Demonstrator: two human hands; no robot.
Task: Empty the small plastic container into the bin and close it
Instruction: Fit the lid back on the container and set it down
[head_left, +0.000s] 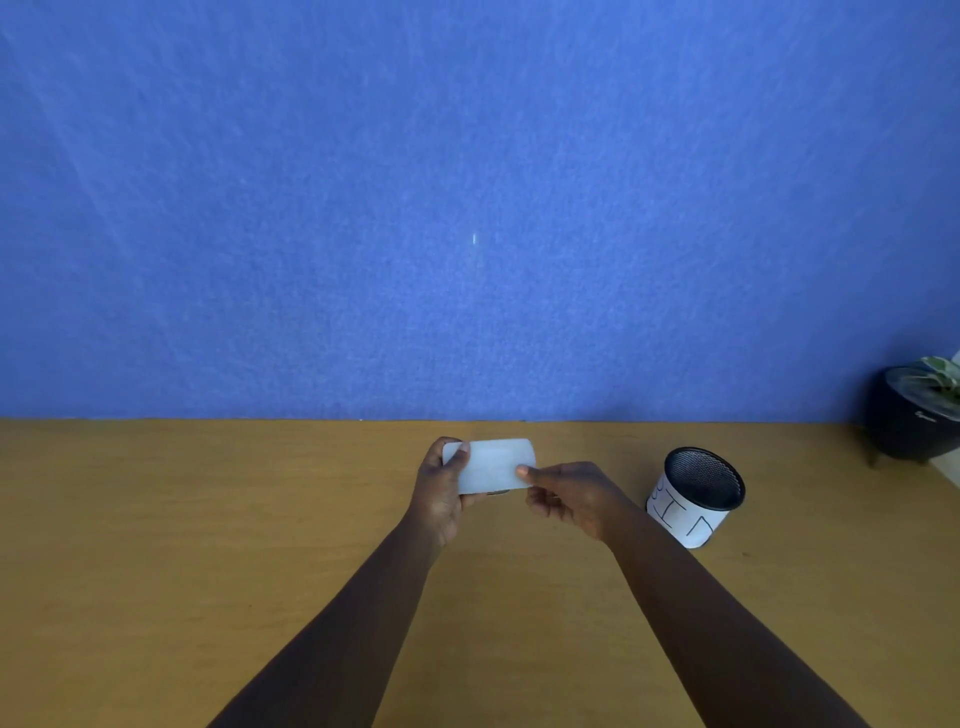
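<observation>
Your left hand is wrapped around the left end of the small box, held up over the table, while your right hand pinches its right edge, so grip this light, smooth, probably slippery plastic by its short ends, with the bin right of your grip.

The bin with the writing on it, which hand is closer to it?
The right hand. It is just beside the bin, pinching one end of the small container. The left hand holds the container's far end, farther from the bin.
</observation>
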